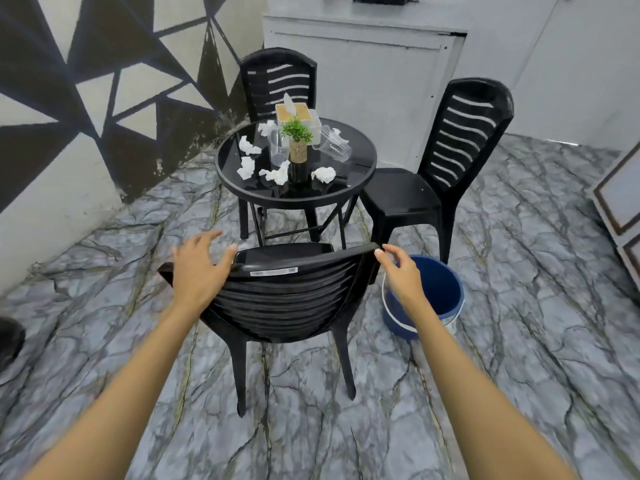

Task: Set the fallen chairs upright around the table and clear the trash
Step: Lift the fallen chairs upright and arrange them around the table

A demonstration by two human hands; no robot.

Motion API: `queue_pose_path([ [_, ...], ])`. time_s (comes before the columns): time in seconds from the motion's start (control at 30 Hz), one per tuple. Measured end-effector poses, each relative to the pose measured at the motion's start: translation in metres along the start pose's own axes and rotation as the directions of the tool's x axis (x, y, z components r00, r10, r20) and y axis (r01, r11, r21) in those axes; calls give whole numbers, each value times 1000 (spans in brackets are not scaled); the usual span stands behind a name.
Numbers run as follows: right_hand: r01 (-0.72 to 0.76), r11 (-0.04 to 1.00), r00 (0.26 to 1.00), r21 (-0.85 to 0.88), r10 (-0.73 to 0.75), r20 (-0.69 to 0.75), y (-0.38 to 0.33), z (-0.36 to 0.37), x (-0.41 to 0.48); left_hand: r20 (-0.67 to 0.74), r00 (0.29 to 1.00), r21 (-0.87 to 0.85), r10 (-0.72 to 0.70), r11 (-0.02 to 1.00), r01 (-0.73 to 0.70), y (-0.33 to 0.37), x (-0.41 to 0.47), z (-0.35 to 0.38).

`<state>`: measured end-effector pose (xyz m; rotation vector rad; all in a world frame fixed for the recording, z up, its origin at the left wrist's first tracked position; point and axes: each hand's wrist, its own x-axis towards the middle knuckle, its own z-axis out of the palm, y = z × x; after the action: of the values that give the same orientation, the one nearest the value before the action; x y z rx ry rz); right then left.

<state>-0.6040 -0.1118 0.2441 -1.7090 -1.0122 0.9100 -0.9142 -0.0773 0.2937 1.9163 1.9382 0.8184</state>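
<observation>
Left hand point(199, 268) spread wide against the near chair point(287, 299); right hand point(398, 273) relaxed, just touching its top edge.

Three chairs point(287, 299) stand around the table point(360, 174); a bucket point(440, 292) sits right of the nearest.
</observation>
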Motion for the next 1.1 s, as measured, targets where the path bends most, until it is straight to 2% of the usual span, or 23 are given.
queue_pose_path([
  [0.13, 39, 932, 998, -359, -16, 66, -12, -56, -20, 219, 942, 5, 254, 965, -261, 90, -8, 25],
  [0.27, 51, 746, 997, -663, 4, 81, -17, -129, -39, 504, 795, 42, 337, 910, -412, 186, -33, 67],
  [0.37, -30, 674, 998, -738, 55, 10, -9, -187, -50, 642, 679, 60, 356, 860, -508, 250, -56, 102],
  [0.43, -72, 647, 997, -759, 71, -33, -1, -225, -55, 678, 619, 28, 396, 828, -560, 290, -71, 126],
  [0.6, -132, 620, 991, -774, 89, -98, 30, -318, -46, 726, 522, -13, 448, 768, -641, 389, -101, 198],
  [0.83, -141, 578, 988, -804, 130, -80, 55, -444, 1, 758, 489, -37, 432, 777, -629, 510, -115, 297],
  [1.1, -105, 616, 994, -781, 86, -65, 67, -550, 87, 740, 515, -34, 432, 789, -613, 619, -79, 372],
])
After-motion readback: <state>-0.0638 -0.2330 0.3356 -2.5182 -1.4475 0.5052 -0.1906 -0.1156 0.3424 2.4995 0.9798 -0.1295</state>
